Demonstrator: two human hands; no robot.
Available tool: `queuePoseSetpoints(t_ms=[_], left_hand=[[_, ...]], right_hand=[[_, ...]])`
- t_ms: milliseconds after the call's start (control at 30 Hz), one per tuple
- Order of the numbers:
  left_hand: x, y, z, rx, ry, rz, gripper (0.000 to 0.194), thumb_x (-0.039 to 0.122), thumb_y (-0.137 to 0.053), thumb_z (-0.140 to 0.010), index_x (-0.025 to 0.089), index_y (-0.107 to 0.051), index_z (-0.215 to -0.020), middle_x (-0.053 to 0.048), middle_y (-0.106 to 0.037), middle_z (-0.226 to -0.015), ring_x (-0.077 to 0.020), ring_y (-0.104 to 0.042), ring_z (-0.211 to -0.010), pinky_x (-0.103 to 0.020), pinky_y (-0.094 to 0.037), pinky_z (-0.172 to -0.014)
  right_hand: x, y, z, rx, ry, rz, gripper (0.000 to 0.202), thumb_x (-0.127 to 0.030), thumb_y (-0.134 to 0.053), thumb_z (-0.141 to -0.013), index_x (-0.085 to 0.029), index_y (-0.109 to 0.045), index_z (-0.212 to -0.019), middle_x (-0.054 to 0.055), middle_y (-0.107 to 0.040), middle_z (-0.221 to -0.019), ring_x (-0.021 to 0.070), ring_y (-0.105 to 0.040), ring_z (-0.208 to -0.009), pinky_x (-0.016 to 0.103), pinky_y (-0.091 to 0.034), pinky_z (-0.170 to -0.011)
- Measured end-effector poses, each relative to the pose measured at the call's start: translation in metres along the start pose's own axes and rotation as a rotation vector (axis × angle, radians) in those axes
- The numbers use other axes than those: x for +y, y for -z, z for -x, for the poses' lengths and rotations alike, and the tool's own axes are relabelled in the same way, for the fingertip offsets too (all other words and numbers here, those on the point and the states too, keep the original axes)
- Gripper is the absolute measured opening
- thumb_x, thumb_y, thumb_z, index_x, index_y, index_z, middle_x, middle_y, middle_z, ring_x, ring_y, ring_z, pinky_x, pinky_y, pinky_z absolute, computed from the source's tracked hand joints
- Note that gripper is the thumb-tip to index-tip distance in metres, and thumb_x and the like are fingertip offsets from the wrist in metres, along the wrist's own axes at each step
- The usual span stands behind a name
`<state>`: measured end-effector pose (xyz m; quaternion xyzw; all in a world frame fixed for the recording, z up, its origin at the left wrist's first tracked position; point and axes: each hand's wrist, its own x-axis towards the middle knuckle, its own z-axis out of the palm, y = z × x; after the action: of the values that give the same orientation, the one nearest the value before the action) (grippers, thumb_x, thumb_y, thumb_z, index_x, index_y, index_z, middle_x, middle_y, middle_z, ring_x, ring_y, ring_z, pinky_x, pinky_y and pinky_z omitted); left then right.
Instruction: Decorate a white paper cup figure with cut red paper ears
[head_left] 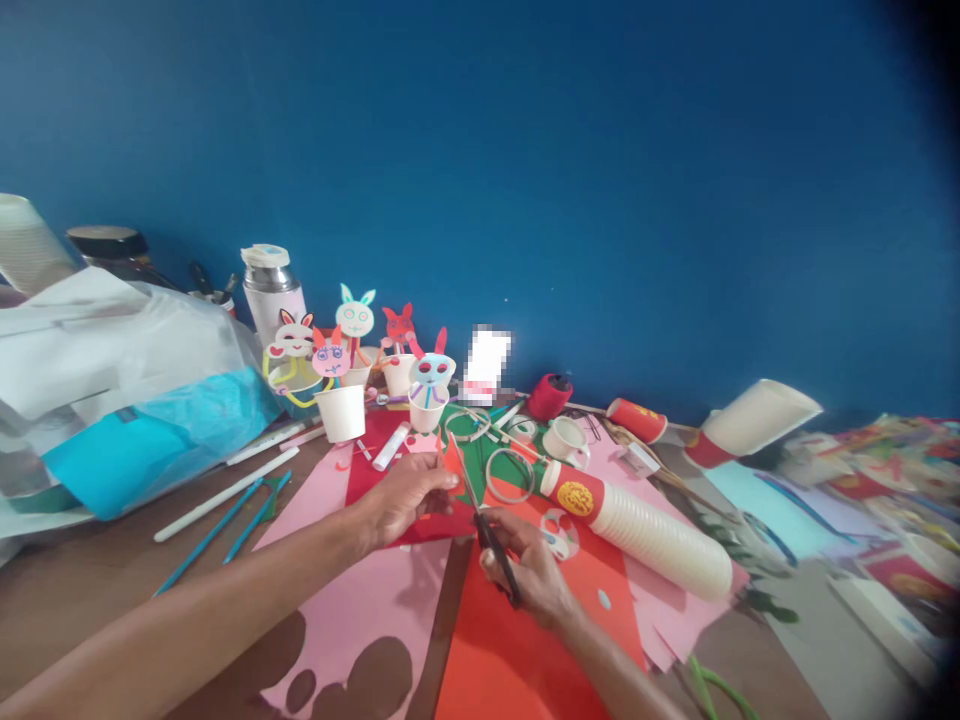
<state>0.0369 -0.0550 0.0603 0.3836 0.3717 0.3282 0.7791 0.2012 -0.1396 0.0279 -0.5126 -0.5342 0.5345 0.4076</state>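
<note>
Near the middle of the head view, my left hand (411,497) pinches a small orange-red paper piece (452,458). Just right of it, my right hand (525,565) is closed round the black handles of scissors (496,556), whose blades point up and away, beside the paper piece. Under the hands lie red, green, orange and pink sheets; the orange sheet (540,650) is below my right hand. A white and red cut-out (559,533) rests just right of that hand. Behind my left hand is a glue stick (391,447).
Paper cups with animal-face figures (343,412) stand at the back. A long stack of paper cups (652,530) lies to the right, near a white mug (566,441). Plastic bags (135,350) fill the left; a bottle (274,295) stands behind. A blue wall closes the back.
</note>
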Motion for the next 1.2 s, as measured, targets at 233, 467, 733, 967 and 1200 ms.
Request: queuePoseSetpoints(t_ms=[233,467,733,967,1200], left_hand=[[0.0006,-0.0006,0.0007,0.022,-0.019,-0.006,0.012,0.016,-0.061,-0.064,0.015,-0.05,-0.062,0.003,-0.054,-0.055,-0.0081,-0.051,-0.048,-0.022,-0.043,-0.05],[0.0034,-0.0008,0.0018,0.03,-0.023,-0.046,0.006,0.013,-0.058,-0.062,0.013,-0.052,-0.063,0.002,-0.053,-0.057,-0.0069,-0.049,-0.048,-0.02,-0.041,-0.048],[0.0034,0.002,0.0008,-0.023,0.0,-0.079,0.006,0.013,-0.057,-0.061,0.013,-0.051,-0.061,0.002,-0.053,-0.053,-0.0079,-0.048,-0.048,-0.021,-0.041,-0.049],[0.0068,0.0044,0.001,-0.045,0.002,-0.124,0.009,0.014,-0.058,-0.061,0.014,-0.049,-0.059,0.001,-0.054,-0.052,-0.009,-0.049,-0.048,-0.023,-0.041,-0.049],[0.006,0.0081,-0.0013,-0.065,0.011,-0.136,0.007,0.014,-0.058,-0.062,0.014,-0.051,-0.063,0.001,-0.055,-0.054,-0.0086,-0.049,-0.047,-0.023,-0.041,-0.049]], right_hand=[[-0.001,0.0023,-0.0021,-0.013,0.011,0.006,0.028,-0.019,-0.057,-0.068,-0.017,-0.054,-0.095,-0.005,-0.048,-0.057,0.0078,-0.042,-0.048,0.019,-0.035,-0.046],[0.0041,0.0013,0.0004,-0.061,0.064,0.025,0.029,-0.015,-0.055,-0.069,-0.019,-0.054,-0.098,-0.005,-0.048,-0.06,0.0079,-0.041,-0.052,0.02,-0.035,-0.05],[0.0027,0.0041,-0.0018,-0.085,0.084,-0.027,0.035,-0.036,-0.062,-0.071,-0.018,-0.055,-0.1,-0.003,-0.049,-0.061,0.0088,-0.043,-0.052,0.02,-0.037,-0.048],[0.0025,0.007,-0.0015,-0.072,0.022,-0.039,0.043,-0.041,-0.064,-0.067,-0.016,-0.055,-0.101,-0.002,-0.052,-0.062,0.0083,-0.045,-0.05,0.02,-0.04,-0.047],[-0.0001,0.0071,-0.002,-0.042,-0.009,-0.012,0.041,-0.039,-0.065,-0.064,-0.015,-0.057,-0.096,-0.002,-0.055,-0.06,0.0081,-0.046,-0.047,0.02,-0.041,-0.045]])
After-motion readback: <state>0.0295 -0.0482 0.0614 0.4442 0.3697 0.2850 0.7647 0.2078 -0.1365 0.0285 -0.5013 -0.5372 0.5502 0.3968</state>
